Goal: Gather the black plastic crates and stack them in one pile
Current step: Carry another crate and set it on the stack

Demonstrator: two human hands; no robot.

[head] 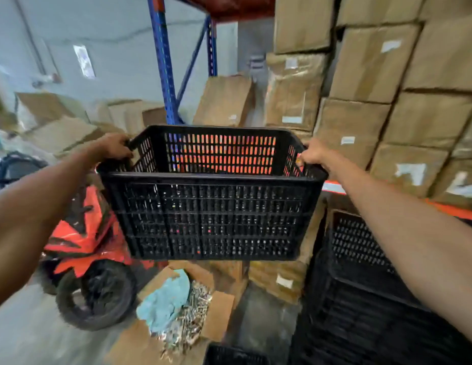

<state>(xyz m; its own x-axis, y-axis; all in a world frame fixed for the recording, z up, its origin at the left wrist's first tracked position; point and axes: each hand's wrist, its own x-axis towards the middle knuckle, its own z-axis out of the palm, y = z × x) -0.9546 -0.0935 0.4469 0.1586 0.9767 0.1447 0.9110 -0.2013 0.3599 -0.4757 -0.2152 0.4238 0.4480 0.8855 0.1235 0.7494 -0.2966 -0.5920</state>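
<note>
A black plastic crate (211, 206) hangs in the air at chest height, empty, level or nearly so, its slotted long wall facing the camera and its open top showing. The left hand (115, 147) has its grip closed over the rim of the left short end, fingers curled around the edge; the right hand (315, 155) is closed the same way on the right short end, so the crate is carried between the two. Both arms reach forward, almost straight, forearms bare. Low to the right, just under the right forearm, stands a pile of black crates (361, 272), nested or stacked, though blur makes the count impossible to tell. Another black crate (234, 356) shows only its rim at the bottom edge. Judging from this, the task looks partly done: a pile exists, the held crate has yet to go on it, and at least the one by the bottom edge remains to be gathered. The held crate sits left of and above the pile, so a swing to the right and a lowering seem to be called for. Below the crate lies an open cardboard box (182, 312) of small metal parts and blue cloth, a red ride-on toy (90, 248) stands to the left, and stacked cartons (387, 101) fill the rack behind.
</note>
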